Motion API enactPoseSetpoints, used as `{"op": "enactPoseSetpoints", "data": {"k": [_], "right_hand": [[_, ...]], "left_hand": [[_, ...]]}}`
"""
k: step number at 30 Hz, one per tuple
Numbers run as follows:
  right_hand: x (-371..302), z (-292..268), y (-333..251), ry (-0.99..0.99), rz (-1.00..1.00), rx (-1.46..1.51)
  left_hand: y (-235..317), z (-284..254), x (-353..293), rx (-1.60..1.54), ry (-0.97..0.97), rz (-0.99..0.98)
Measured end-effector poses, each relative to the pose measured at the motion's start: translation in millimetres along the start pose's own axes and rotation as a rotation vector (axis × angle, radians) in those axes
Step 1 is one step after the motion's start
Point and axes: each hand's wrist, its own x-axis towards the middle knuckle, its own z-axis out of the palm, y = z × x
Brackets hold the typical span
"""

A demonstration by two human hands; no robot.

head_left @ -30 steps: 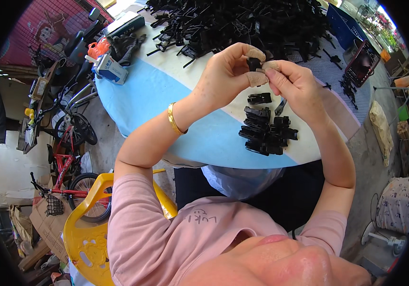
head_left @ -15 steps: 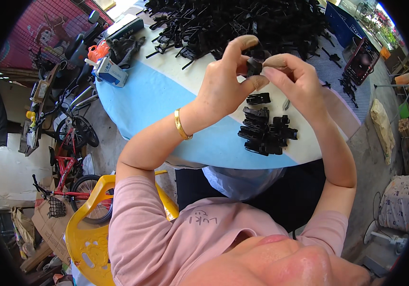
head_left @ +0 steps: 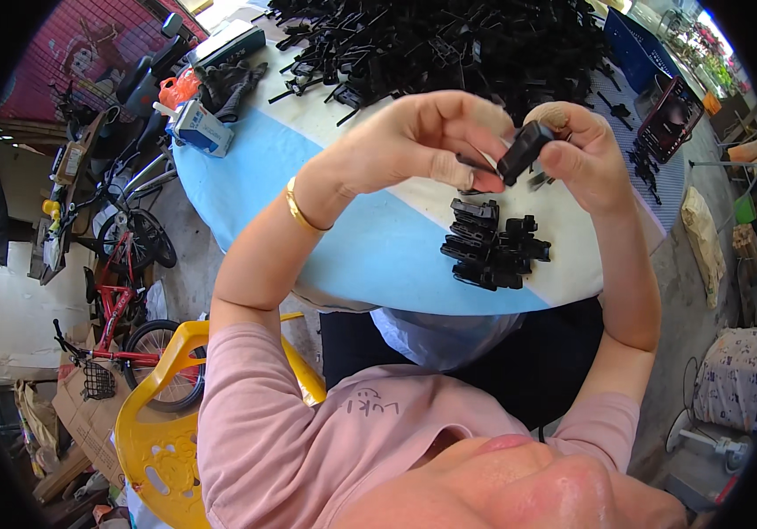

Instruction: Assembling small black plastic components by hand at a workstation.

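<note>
Loosely curled left fingers (head_left: 474, 108), right fingers (head_left: 566, 162) pinching black part (head_left: 525, 150)

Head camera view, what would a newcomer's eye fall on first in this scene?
Probably the big heap of black parts at the far side of the table. Next come the hands in the middle: the right hand pinches a black piece, with the left hand curled close by. The bright yellow chair stands out at lower left.
</note>
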Motion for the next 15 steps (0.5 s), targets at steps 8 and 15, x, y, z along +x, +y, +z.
{"op": "enactPoseSetpoints", "data": {"k": [8, 15], "right_hand": [[-0.2, 5.8, 0.8, -0.179, -0.012, -0.193], [-4.2, 18.6, 1.2, 0.113, 0.005, -0.348]], "left_hand": [[-14.9, 2.2, 1.9, -0.238, 0.008, -0.137], [-14.9, 12.9, 3.2, 0.243, 0.415, 0.145]]}}
